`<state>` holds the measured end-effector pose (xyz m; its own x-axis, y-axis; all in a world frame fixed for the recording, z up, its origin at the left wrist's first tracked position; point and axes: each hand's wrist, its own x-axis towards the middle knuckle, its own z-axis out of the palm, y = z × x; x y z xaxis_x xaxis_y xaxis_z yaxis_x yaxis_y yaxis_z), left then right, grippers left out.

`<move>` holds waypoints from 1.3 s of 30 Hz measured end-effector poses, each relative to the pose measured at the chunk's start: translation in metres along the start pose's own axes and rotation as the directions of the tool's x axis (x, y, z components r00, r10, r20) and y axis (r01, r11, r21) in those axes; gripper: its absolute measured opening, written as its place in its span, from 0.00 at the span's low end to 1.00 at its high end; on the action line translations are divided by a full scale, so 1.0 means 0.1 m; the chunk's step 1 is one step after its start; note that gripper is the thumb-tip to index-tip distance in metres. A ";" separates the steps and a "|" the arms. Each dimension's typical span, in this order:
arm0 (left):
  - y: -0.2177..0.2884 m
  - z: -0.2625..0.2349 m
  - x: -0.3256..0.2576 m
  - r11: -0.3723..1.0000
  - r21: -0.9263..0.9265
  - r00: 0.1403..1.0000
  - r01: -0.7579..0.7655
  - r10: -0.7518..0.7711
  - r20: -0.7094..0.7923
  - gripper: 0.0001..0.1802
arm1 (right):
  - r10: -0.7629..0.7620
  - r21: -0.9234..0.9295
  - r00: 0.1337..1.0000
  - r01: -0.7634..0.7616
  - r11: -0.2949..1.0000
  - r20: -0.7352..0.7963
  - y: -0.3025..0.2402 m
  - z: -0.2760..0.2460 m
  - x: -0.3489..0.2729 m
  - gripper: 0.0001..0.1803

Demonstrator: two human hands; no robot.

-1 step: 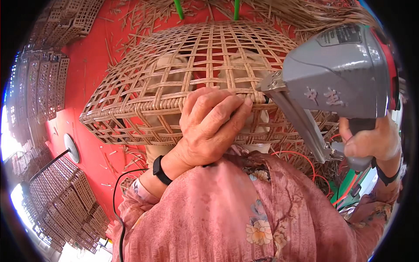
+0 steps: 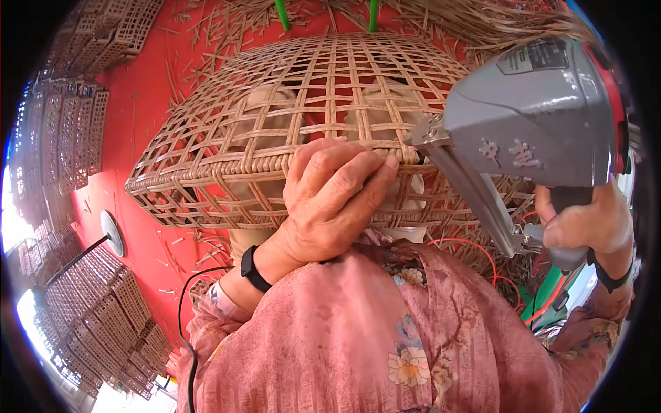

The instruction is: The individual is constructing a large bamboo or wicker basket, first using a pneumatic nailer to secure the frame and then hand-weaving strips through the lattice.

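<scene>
A woven rattan-like basket [image 2: 337, 103] with an open grid lies across my lap, its bound edge towards me. My left hand [image 2: 337, 196], a black band on its wrist, is closed over that edge, fingers bent onto the weave. My right hand [image 2: 592, 224] grips the handle of a grey pneumatic stapler [image 2: 530, 110] at the right. The stapler's nose meets the bound edge just right of my left hand, either touching or very close; I cannot tell which. Its long metal magazine slants down towards the handle. My left fingertips are partly hidden.
Stacks of similar woven baskets [image 2: 96, 313] stand along the left. Loose strips [image 2: 496, 24] lie in a bundle at the far right, with scraps scattered over the red floor [image 2: 141, 124]. An orange hose [image 2: 475, 246] curls at the right. Green legs [image 2: 373, 15] stand at the far side.
</scene>
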<state>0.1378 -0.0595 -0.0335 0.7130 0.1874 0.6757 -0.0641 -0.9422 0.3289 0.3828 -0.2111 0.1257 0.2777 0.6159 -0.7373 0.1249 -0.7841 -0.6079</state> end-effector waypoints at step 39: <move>0.02 0.05 -0.03 1.000 0.015 0.999 0.006 -0.006 -0.035 0.18 | 0.002 -0.026 0.981 0.003 1.000 0.193 -0.42 -0.14 0.38 0.37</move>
<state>0.1393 -0.0635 -0.0381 0.6888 0.2021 0.6963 -0.0496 -0.9450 0.3233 0.4015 -0.1561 0.1271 0.0886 0.6175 -0.7816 0.1500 -0.7840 -0.6024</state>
